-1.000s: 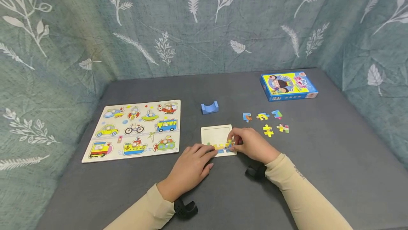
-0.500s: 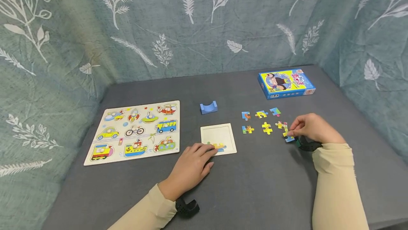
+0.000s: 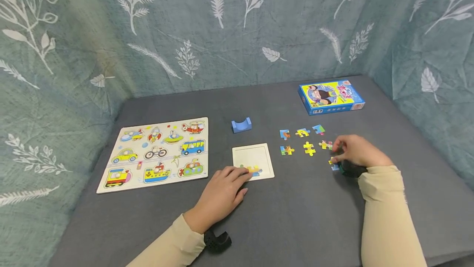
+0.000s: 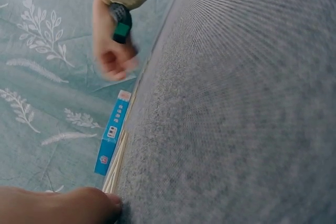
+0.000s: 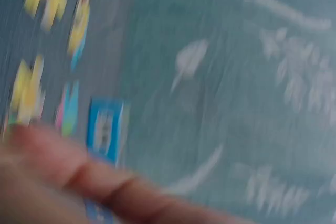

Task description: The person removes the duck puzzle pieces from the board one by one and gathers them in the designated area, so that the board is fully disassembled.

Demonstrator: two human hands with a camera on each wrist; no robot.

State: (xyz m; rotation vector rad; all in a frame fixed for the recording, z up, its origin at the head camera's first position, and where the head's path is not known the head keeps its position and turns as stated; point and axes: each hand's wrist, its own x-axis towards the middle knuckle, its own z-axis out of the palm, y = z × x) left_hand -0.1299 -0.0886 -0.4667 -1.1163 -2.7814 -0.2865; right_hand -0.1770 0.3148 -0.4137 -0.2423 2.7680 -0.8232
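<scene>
My left hand (image 3: 224, 193) rests with extended fingers on the near-left part of a small pale wooden puzzle tray (image 3: 252, 154). A few joined yellow and blue jigsaw pieces (image 3: 255, 171) show in the tray beside the fingertips; others there are hidden. At the right, my right hand (image 3: 353, 150) is low over the table, thumb and fingers parted. Its thumb is right at a yellow-and-blue jigsaw piece (image 3: 335, 167), partly covered. The index finger is close to a pink-and-yellow jigsaw piece (image 3: 326, 145). In the right wrist view, the fingers (image 5: 100, 179) are blurred.
Several loose jigsaw pieces (image 3: 309, 149) lie between tray and right hand. A blue curved block (image 3: 242, 125) stands behind the tray, and a blue-yellow box (image 3: 331, 97) lies at the back right. A large vehicle puzzle board (image 3: 153, 154) occupies the left side.
My right hand has carried the yellow-and-blue jigsaw piece from the tray to the right, set it down near the loose pieces, and parted its fingers. My left hand has stayed on the tray.
</scene>
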